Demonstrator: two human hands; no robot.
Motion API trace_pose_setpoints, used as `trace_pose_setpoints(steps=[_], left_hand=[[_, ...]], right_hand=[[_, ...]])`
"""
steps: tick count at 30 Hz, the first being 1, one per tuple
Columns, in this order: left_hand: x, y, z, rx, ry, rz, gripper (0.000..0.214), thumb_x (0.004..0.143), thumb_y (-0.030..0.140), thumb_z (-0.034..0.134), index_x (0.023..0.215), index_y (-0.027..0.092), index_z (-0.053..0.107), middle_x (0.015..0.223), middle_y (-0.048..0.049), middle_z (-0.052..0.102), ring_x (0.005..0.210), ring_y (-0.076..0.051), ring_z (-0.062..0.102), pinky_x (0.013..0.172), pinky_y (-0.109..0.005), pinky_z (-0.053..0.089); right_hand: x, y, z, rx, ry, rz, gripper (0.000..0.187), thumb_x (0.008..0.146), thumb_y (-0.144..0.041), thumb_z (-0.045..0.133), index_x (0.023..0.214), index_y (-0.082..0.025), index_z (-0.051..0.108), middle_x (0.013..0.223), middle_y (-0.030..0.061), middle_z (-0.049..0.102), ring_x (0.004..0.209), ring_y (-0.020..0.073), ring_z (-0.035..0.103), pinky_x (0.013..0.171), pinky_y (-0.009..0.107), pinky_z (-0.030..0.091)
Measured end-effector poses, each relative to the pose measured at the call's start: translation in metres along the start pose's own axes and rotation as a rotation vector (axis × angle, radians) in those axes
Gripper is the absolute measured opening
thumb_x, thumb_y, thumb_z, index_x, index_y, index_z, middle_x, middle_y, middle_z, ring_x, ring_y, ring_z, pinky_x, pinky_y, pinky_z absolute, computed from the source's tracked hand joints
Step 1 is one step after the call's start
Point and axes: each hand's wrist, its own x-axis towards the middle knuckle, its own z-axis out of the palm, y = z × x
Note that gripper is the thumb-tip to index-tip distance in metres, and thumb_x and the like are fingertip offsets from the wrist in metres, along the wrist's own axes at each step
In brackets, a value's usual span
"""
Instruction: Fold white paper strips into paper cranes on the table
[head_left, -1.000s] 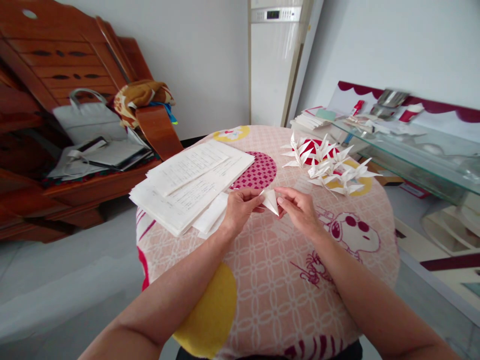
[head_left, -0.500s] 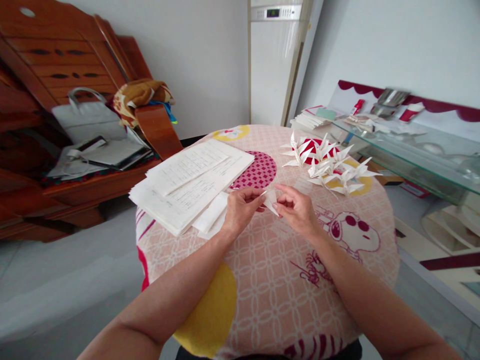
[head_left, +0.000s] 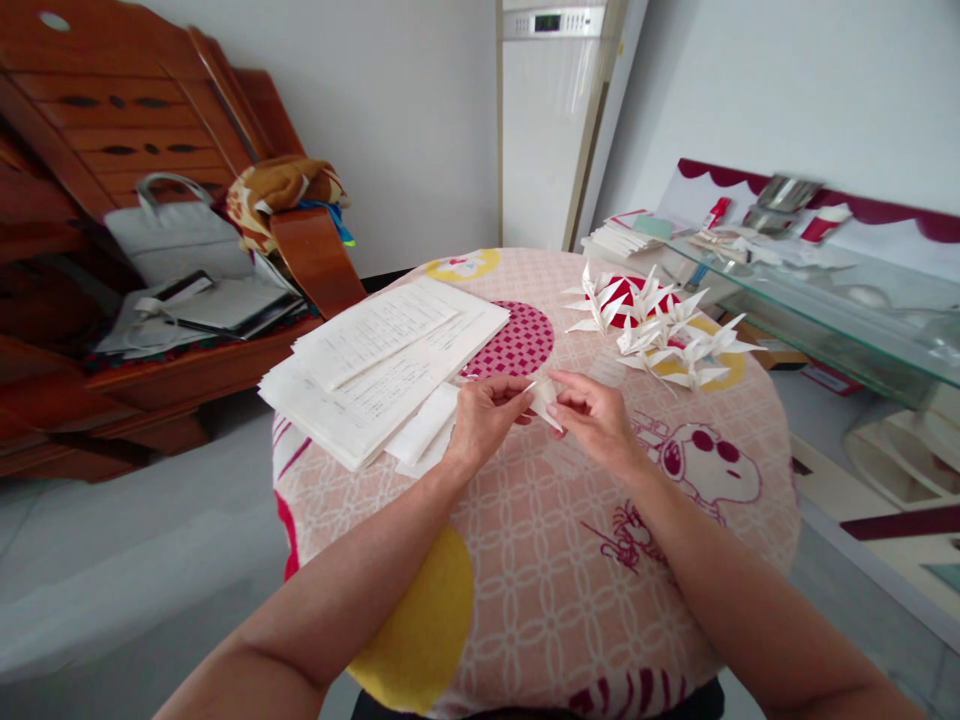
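Observation:
My left hand (head_left: 480, 418) and my right hand (head_left: 596, 417) meet over the middle of a round table covered with a pink patterned cloth (head_left: 540, 560). Both pinch a small folded piece of white paper (head_left: 544, 399) between fingertips, just above the cloth. Beyond my right hand lies a cluster of several finished white paper cranes (head_left: 658, 330). To the left of my left hand sits a thick stack of printed sheets (head_left: 382, 365), with smaller cut paper squares (head_left: 424, 432) sticking out from under it.
A wooden bench (head_left: 150, 200) at the left holds a grey bag (head_left: 176, 235), papers and a folded blanket. A glass-topped table (head_left: 825, 300) with papers and cups stands at the right. A tall white appliance (head_left: 547, 120) is against the back wall.
My fingers have shifted on the folded paper. It looks narrower and more creased than a second ago. Both hands stay in the same spot above the table.

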Motion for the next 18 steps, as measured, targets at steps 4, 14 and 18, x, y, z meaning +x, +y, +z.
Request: trace_pose_setpoints(steps=[4, 14, 18], left_hand=[[0.0009, 0.0016, -0.0015, -0.051, -0.019, -0.043, 0.029, 0.070, 0.035, 0.081, 0.085, 0.011, 0.078, 0.077, -0.0054, 0.076, 0.062, -0.013, 0.068, 0.057, -0.021, 0.057], [0.0016, 0.0012, -0.0010, -0.076, -0.034, -0.060, 0.028, 0.068, 0.035, 0.082, 0.083, 0.012, 0.077, 0.073, -0.0048, 0.075, 0.061, -0.013, 0.067, 0.056, -0.021, 0.056], [0.0032, -0.0015, -0.0036, -0.117, -0.060, -0.103, 0.031, 0.067, 0.037, 0.083, 0.084, 0.012, 0.077, 0.076, -0.0060, 0.076, 0.062, -0.014, 0.067, 0.056, -0.022, 0.056]], right_hand=[[0.0015, -0.0001, -0.0026, 0.110, -0.032, 0.048, 0.057, 0.077, -0.042, 0.075, 0.126, -0.014, 0.065, 0.073, 0.0019, 0.071, 0.056, 0.0173, 0.065, 0.052, 0.031, 0.055], [0.0007, 0.0013, 0.0004, 0.034, 0.016, 0.047, 0.058, 0.074, -0.035, 0.078, 0.126, -0.012, 0.067, 0.069, 0.0005, 0.070, 0.053, 0.0155, 0.062, 0.049, 0.029, 0.054], [0.0008, -0.0013, -0.0002, 0.113, 0.001, 0.085, 0.060, 0.073, -0.039, 0.080, 0.126, -0.013, 0.067, 0.070, 0.0012, 0.072, 0.053, 0.0169, 0.065, 0.047, 0.030, 0.057]])
